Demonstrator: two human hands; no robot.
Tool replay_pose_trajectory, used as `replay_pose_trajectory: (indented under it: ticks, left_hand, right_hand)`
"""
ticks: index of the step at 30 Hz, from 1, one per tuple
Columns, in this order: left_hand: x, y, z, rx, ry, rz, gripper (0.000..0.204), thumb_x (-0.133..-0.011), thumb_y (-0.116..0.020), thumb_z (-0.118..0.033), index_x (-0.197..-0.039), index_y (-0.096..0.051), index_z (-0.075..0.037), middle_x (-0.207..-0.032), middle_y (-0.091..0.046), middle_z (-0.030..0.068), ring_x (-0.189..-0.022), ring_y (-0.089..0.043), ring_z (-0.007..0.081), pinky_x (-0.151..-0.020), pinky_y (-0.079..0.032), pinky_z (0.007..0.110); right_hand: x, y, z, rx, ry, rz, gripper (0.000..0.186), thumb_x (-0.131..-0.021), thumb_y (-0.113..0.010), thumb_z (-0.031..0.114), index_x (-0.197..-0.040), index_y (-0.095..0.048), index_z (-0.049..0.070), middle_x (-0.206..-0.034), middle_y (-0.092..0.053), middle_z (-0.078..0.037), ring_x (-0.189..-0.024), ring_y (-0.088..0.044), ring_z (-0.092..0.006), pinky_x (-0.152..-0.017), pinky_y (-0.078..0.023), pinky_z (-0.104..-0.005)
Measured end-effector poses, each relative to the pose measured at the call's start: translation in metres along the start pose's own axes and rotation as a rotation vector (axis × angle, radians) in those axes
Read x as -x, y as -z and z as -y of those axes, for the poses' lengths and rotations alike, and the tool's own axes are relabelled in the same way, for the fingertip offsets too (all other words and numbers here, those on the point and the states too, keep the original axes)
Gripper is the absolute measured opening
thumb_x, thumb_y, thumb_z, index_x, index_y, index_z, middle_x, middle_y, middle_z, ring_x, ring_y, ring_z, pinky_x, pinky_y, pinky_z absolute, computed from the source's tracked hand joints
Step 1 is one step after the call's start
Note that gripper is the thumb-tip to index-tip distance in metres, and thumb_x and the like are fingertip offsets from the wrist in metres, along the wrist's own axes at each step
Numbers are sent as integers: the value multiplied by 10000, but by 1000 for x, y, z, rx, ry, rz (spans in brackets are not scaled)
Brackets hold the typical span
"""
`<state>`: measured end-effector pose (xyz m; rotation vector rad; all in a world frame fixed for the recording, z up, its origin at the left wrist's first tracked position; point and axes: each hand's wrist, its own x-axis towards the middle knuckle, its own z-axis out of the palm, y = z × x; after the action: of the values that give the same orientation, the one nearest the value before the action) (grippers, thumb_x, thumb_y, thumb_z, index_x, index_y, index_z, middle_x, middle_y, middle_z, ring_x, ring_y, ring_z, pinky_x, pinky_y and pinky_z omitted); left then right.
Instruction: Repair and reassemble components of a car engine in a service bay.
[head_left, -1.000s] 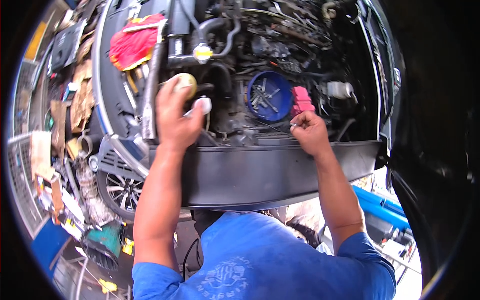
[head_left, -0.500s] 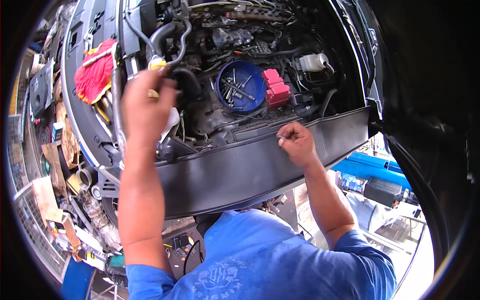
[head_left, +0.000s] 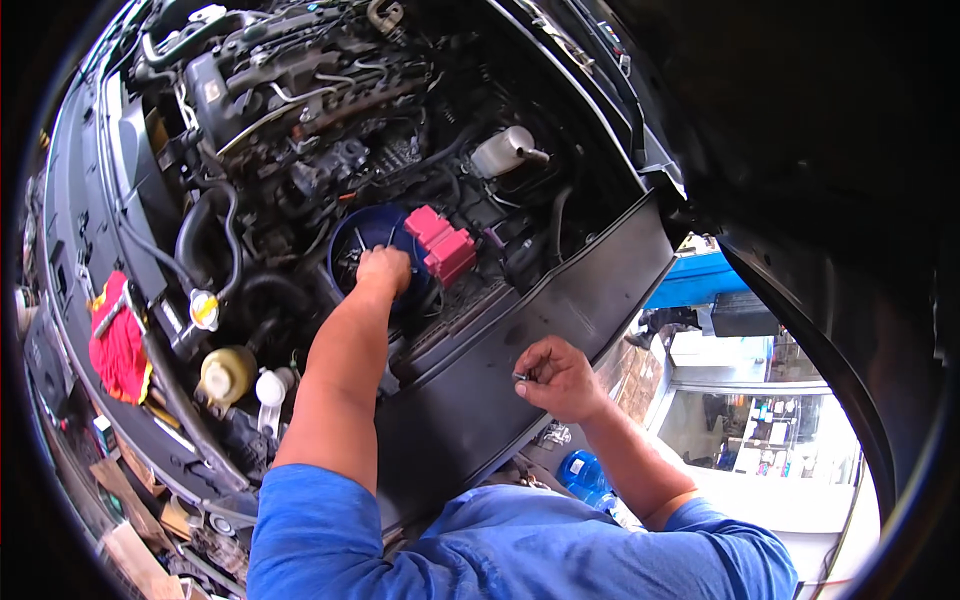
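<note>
My left hand [head_left: 384, 270] reaches down into a round blue bowl [head_left: 340, 230] set among the engine parts. Its fingertips are hidden inside the bowl, so I cannot see what they touch. Loose metal bolts [head_left: 352, 257] lie in the bowl beside the hand. Over the dark fender cover [head_left: 450, 410] my right hand [head_left: 562, 380] is closed in a pinch on a small metal piece [head_left: 520, 377], only the end of which shows. A red plastic cover [head_left: 442, 245] sits right against the bowl's right side.
The engine [head_left: 290, 80] fills the far left. A white reservoir [head_left: 503, 152] stands beyond the red cover. Yellowish [head_left: 226, 376] and white [head_left: 271, 388] caps rise left of my left arm, near a red cloth [head_left: 120, 350]. The dark vehicle body closes off the right.
My left hand has moved right, from the yellow-topped cap by the hoses into the blue bowl. My right hand keeps its pinch. The whole view has shifted and turned.
</note>
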<state>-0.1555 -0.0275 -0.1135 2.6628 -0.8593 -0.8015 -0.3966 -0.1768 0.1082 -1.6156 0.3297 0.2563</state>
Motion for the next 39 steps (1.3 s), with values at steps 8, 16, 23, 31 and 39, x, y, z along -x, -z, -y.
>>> replay_pose_trajectory:
  ticks: [8, 16, 23, 31, 39]
  left_hand:
    - [-6, -12, 2, -38, -34, -74, 320, -953, -511, -185, -1177, -731, -122, -1329, -640, 105, -1244, -583, 295, -1054, -435, 466]
    - [62, 23, 11, 17, -237, -293, 242, -858, -600, -132, -1073, -709, -150, -1136, -635, 90, -1141, -603, 300, -948, -499, 460]
    - [156, 60, -3, 260, -289, -676, 279, -817, -620, -38, -1083, -685, -89, -1035, -611, 127, -1038, -595, 343, -884, -523, 449]
    - [283, 71, -77, 752, -251, -1130, 476, -921, -531, 34, -1392, -551, -33, -901, -577, 124, -778, -588, 260, -759, -491, 342]
    - [334, 40, -159, 1386, -152, -921, 230, -1019, -570, -223, -1092, -602, -7, -858, -663, 111, -783, -621, 178, -735, -498, 318]
  right_hand:
    - [17, 8, 5, 136, -164, -21, 265, -903, -653, -40, -1165, -626, -14, -974, -614, -7, -905, -582, -52, -771, -475, -213]
    - [11, 8, 2, 204, -181, 75, 134, -923, -648, -8, -1049, -607, 5, -828, -577, 41, -736, -532, -25, -645, -434, -206]
    - [11, -4, 7, 226, -90, 167, 141, -918, -655, -20, -1029, -578, 20, -838, -591, 21, -740, -554, -37, -650, -451, -212]
    - [13, -22, 6, 174, 49, 282, 151, -925, -691, 15, -1028, -582, 29, -824, -605, -7, -704, -586, -77, -616, -480, -229]
    - [30, -30, 11, 100, 316, 378, 205, -929, -675, -12, -1123, -614, 10, -961, -653, -37, -817, -625, -88, -722, -523, -238]
